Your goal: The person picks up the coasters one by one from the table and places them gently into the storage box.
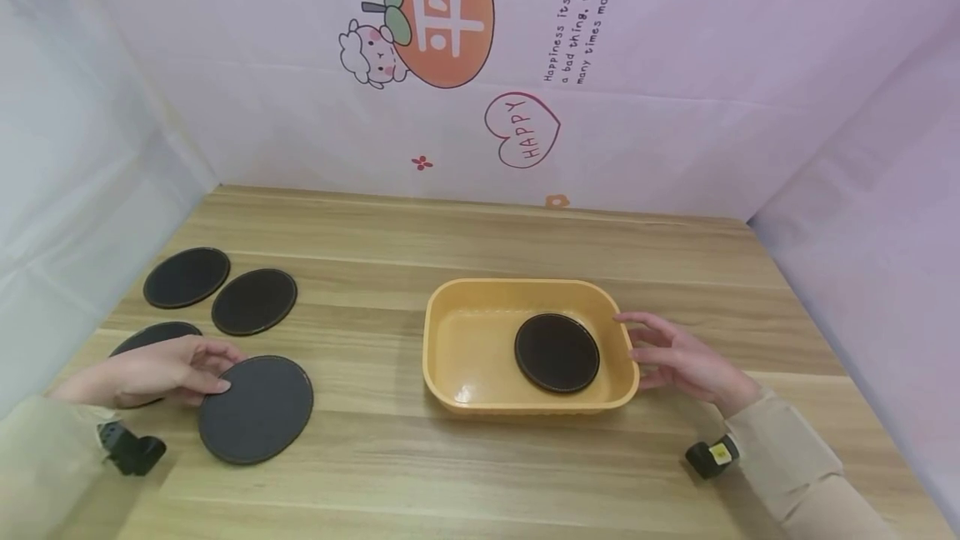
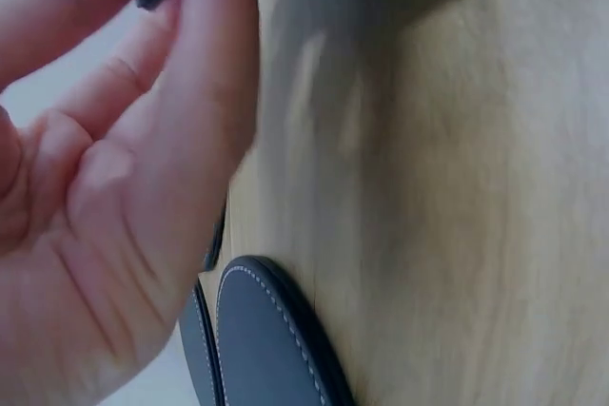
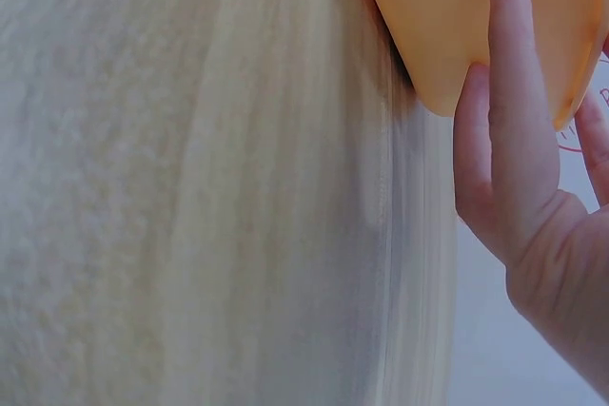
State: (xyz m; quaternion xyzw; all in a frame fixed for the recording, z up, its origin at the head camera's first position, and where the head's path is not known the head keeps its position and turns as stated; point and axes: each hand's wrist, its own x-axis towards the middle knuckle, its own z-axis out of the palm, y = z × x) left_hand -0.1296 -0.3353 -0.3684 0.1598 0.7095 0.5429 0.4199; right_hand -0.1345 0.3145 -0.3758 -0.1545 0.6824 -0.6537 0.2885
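Observation:
My left hand (image 1: 168, 369) pinches a round black coaster (image 1: 257, 411) by its edge, thumb on top, at the left front of the table. In the left wrist view only a dark bit of that coaster shows between the fingertips. My right hand (image 1: 686, 361) rests its extended fingers against the right end of a yellow plastic basin (image 1: 468, 408). In the right wrist view, fingers (image 3: 519, 92) lie along the basin's outer wall (image 3: 438, 16). Another black coaster (image 1: 557, 352) lies in the right half of the basin.
Three more black coasters lie on the wooden table (image 1: 360, 473) at the left: one farther back (image 1: 187, 277), one beside it (image 1: 254, 301), and one partly under my left hand (image 1: 156, 335). Printed white cloth (image 1: 300, 123) stands behind the table, with pale cloth at both sides.

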